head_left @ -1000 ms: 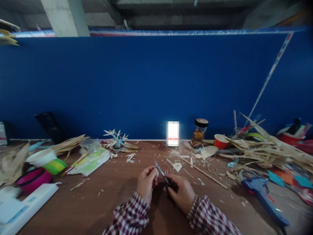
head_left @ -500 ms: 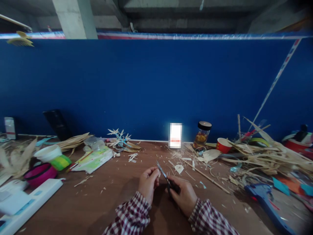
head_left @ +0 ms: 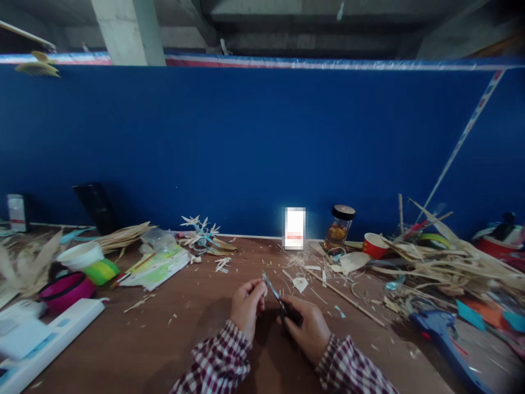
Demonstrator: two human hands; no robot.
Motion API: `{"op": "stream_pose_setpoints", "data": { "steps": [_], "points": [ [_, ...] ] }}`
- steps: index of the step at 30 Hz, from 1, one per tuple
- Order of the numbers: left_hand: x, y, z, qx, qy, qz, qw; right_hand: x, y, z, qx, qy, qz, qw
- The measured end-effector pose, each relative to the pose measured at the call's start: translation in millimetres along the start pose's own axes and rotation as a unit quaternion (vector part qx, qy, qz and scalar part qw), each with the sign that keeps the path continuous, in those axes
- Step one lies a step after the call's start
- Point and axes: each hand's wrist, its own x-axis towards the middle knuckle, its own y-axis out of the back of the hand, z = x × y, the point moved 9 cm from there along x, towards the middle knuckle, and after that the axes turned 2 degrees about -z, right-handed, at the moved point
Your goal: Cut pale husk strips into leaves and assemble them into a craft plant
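My right hand (head_left: 307,324) is closed around the dark handles of a pair of scissors (head_left: 274,290), whose narrow blades point up and to the left. Just left of the blades, my left hand (head_left: 246,305) pinches a small pale piece (head_left: 266,290) between thumb and fingers. Most of that piece is hidden by the fingers, so its kind does not show. The blade tips are close beside the left fingertips; whether they touch the piece I cannot tell. Both hands are above the brown table (head_left: 184,339), near its front.
Pale scraps (head_left: 300,283) and a thin stick (head_left: 348,302) lie beyond the hands. A blue glue gun (head_left: 441,334), dried husks (head_left: 435,260), a red paper cup (head_left: 375,246) and a lidded jar (head_left: 339,229) stand or lie right. At left are a power strip (head_left: 61,336) and a magenta bowl (head_left: 68,291).
My left hand has shifted very slightly to the left, with the small piece still in its fingers. The scissors and right hand look almost the same.
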Motion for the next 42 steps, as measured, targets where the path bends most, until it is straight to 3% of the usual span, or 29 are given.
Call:
{"op": "stream_pose_setpoints", "data": {
  "steps": [10, 23, 42],
  "points": [
    [-2, -3.5, 1, -0.006, 0.008, -0.011, 1.000, 0, -3, 9, 0.025, -0.005, 0.000, 1.000],
    [-1, 0.0, 1, 0.000, 0.005, 0.000, 1.000, 0, 1, 0, -0.020, -0.001, 0.000, 1.000],
    [-2, -2.1, 11, 0.058, -0.045, -0.013, 0.997, -1, 3, -8, -0.031, 0.016, -0.001, 0.999]
  ]
}}
